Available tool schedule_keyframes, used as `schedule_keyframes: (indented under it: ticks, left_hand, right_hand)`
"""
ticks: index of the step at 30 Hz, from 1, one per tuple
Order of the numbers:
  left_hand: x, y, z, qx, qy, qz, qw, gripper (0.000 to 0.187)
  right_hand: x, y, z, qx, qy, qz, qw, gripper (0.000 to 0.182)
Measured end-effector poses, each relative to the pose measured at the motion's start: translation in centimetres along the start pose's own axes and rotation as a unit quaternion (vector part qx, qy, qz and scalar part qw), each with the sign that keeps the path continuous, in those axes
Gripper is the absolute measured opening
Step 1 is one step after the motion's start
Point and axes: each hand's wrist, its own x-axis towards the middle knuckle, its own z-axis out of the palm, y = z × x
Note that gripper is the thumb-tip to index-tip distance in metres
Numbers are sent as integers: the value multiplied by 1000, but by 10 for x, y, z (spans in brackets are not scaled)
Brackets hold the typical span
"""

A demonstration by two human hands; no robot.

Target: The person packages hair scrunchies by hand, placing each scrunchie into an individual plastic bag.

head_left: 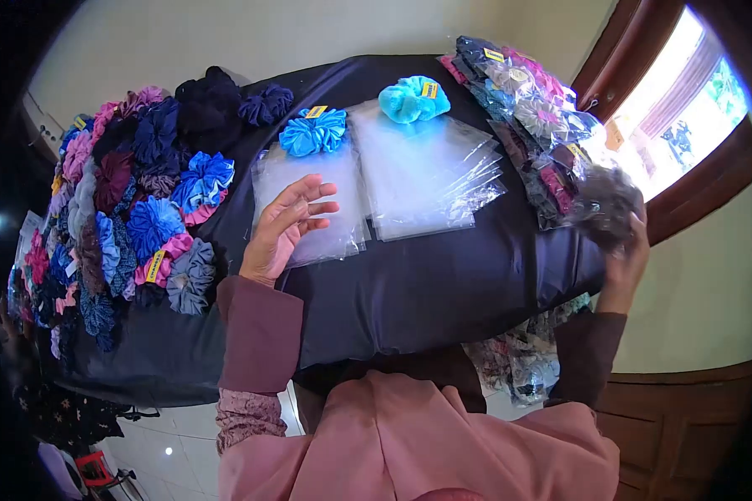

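Observation:
My right hand (629, 242) is at the right end of the black-covered table (426, 292), its fingers closed round a dark scrunchie in a clear bag (603, 204), which is slightly blurred. That bag is beside a pile of bagged scrunchies (518, 92). Over the left stack of clear plastic bags (326, 242), my left hand (288, 230) is raised with its fingers apart and holds nothing. A bright blue scrunchie (313, 134) with a yellow tag lies on top of that stack. A fluffy turquoise scrunchie (409, 100), also tagged, rests on the right stack of clear bags (418, 184).
A large heap of loose scrunchies (154, 225) in many colours covers the table's left end. More bagged items (522, 359) are below the table edge near my right arm. A wooden-framed window (677, 108) stands at the right, and a red object (94, 469) is low at the left.

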Motion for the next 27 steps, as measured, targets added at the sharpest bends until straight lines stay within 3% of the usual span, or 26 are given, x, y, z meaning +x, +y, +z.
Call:
schedule_keyframes:
  ticks: [3,5,10,12,13,15,16,17,20,22,24,25,27]
  left_hand:
    - [2,-3,-1,-2,7,-7,1000,59]
    - [2,-3,0,-7,14,-9,1000,58]
    - [3,-6,-1,-22,27,-11,999,48]
    - [3,-7,-2,-27,26,-14,999,47]
    - [4,-7,-1,-26,25,-14,999,47]
    - [3,-8,-2,-31,30,-18,999,46]
    - [3,-8,-3,-30,31,-18,999,46]
    - [4,-9,-4,-35,30,-17,999,46]
    - [4,-9,-4,-38,31,-16,999,46]
    - [4,-9,-3,-38,32,-17,999,46]
    - [3,-8,-3,-30,34,-18,999,45]
    - [3,-8,-2,-30,35,-18,999,45]
    - [3,-7,-2,-26,38,-19,999,45]
  right_hand:
    - [24,-15,-105,45,39,-3,998,48]
    - [39,-8,-180,96,137,-16,986,38]
    - [46,19,-242,107,238,26,965,23]
    - [61,37,-267,-1,248,-35,968,21]
    - [48,36,-217,-124,314,-84,937,34]
    - [44,40,-158,-176,368,-107,907,42]
    - [47,42,-147,-227,419,-129,870,51]
    - [52,46,-151,-269,412,-127,861,63]
    - [63,50,-153,-289,368,-102,878,62]
    - [63,52,-143,-343,374,-106,855,61]
    - [61,57,-136,-565,389,-161,710,60]
    - [57,58,-126,-601,392,-208,665,55]
    - [57,57,-134,-644,345,-172,661,53]
